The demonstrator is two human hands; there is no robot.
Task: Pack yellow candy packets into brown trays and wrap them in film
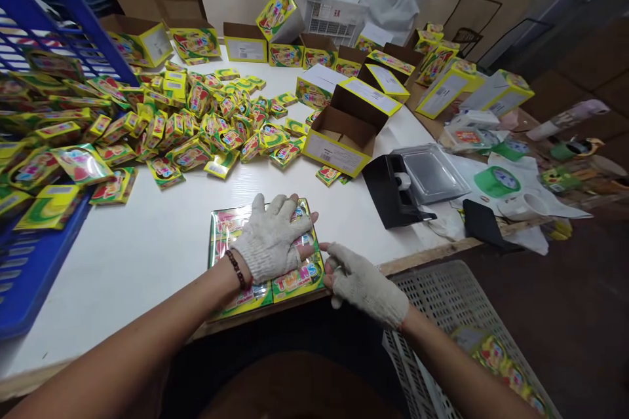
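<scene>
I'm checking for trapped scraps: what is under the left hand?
Yellow-green packs, side by side, show around the left hand; what lies directly beneath its palm is covered.

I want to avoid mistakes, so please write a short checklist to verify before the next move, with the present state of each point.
1. Left hand laid flat on the block of boxes: ok.
2. Right hand at the block's right side: ok.
3. Right fingers gripping something: cannot tell.
4. Block well back from the table's near edge: not ok, it lies along it.
5. Open carton standing beyond the block: ok.
</scene>
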